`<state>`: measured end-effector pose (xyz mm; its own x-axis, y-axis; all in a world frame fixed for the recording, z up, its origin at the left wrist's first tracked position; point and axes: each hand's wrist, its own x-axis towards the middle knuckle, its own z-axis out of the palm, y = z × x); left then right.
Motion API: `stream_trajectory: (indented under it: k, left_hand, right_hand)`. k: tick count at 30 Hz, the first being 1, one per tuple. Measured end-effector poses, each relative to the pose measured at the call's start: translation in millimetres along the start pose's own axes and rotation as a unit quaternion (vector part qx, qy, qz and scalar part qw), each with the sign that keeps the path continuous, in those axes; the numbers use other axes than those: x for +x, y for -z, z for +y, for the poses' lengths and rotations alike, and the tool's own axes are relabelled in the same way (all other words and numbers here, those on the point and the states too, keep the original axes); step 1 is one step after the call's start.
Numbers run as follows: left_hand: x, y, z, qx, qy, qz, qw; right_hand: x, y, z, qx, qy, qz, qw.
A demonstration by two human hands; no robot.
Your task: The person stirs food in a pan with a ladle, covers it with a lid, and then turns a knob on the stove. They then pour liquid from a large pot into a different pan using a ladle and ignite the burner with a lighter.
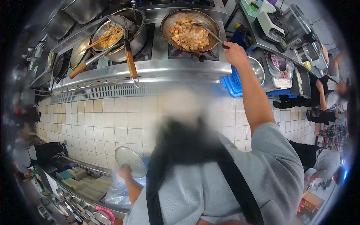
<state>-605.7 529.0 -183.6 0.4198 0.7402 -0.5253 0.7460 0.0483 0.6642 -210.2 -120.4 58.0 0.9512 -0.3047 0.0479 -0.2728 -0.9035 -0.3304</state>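
My right hand (pixel 236 54), stretched out over the stove's front right, is closed round the black grip of a long-handled metal cooking utensil (pixel 211 32). Its head is sunk in browned, chunky food (pixel 190 34), which lies in a wide dark wok (pixel 164 29) on the right burner. The wok's short hollow handle points toward me. Low on my left side, my left hand (pixel 125 171) grips a round pot lid (pixel 131 159), held tilted away from the stove.
Left of the wok stands a large pot (pixel 139 41) with wooden-handled strainers (pixel 130 62) across it. A blue bin (pixel 232 87) sits by the stove's right corner. Containers (pixel 80 182) fill a counter behind me at left. Several people (pixel 330 101) stand at both sides.
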Motion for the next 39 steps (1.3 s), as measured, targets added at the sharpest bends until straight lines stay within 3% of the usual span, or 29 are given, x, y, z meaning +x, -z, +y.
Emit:
stream_trajectory:
  k: [5, 8, 11, 15, 17, 18, 20, 21, 23, 27, 29, 33, 35, 36, 38, 39]
  left_hand:
    - [-3.2, -3.2, -11.3, 0.015, 0.013, 0.031, 0.999]
    - [75.0, 18.8, -98.2, 0.133, -0.223, -0.052, 0.964]
    - [21.8, 5.9, -34.0, 0.006, 0.011, -0.025, 1.0]
    - [39.5, 4.8, -32.8, 0.049, -0.016, 0.0, 0.999]
    - [67.1, 12.0, -62.3, 0.13, -0.239, -0.014, 0.962]
    - [55.7, 11.0, -52.1, 0.131, -0.237, -0.014, 0.963]
    - [18.4, -0.2, -8.4, 0.003, -0.069, 0.003, 0.998]
    - [14.6, -4.8, -4.6, 0.002, -0.069, 0.003, 0.998]
    - [12.7, -7.4, -1.2, -0.047, -0.02, 0.007, 0.999]
    - [21.3, -4.8, -1.5, -0.013, -0.007, -0.044, 0.999]
    - [9.1, -5.6, 12.9, 0.015, -0.026, -0.044, 0.999]
    - [36.8, 1.6, 0.0, 0.024, -0.04, -0.038, 0.998]
    - [91.0, 17.2, -51.5, 0.11, -0.221, -0.058, 0.967]
    - [75.6, 15.7, -39.9, 0.11, -0.219, -0.059, 0.968]
    - [19.4, 5.9, 11.9, 0.036, -0.049, 0.007, 0.998]
    - [20.3, 6.1, 9.2, 0.032, -0.047, 0.008, 0.998]
  right_hand:
    - [-2.1, 13.5, 4.8, -0.009, 0.013, 0.008, 1.0]
    - [-3.7, 9.2, -7.1, 0.046, 0.018, 0.04, 0.998]
    - [8.9, -15.7, -4.8, 0.049, 0.067, 0.049, 0.995]
    - [-2.1, 2.3, -15.9, 0.023, 0.037, -0.039, 0.998]
    - [-14.5, 15.5, -12.7, 0.062, 0.073, 0.007, 0.995]
    - [-19.5, 8.2, -4.7, 0.061, 0.073, 0.004, 0.995]
    - [-29.1, -12.3, 12.8, 0.143, 0.057, 0.114, 0.982]
    - [-41.9, -7.3, 2.8, 0.142, 0.058, 0.115, 0.981]
    - [-70.5, -0.2, -34.3, 0.223, -0.108, -0.048, 0.968]
    - [-65.6, -66.7, -48.8, 0.238, -0.087, 0.046, 0.966]
    - [-56.4, -91.2, -59.9, 0.189, 0.024, 0.156, 0.969]
    - [-40.5, -103.5, -79.4, 0.157, 0.003, 0.19, 0.969]
    - [-35.7, -92.0, -79.1, 0.134, -0.028, 0.088, 0.987]
    - [-34.9, -91.0, -72.7, 0.132, -0.028, 0.087, 0.987]
    - [-31.4, -86.7, -57.0, 0.085, -0.002, 0.118, 0.989]
    - [-34.3, -78.3, -53.7, 0.084, 0.002, 0.119, 0.989]
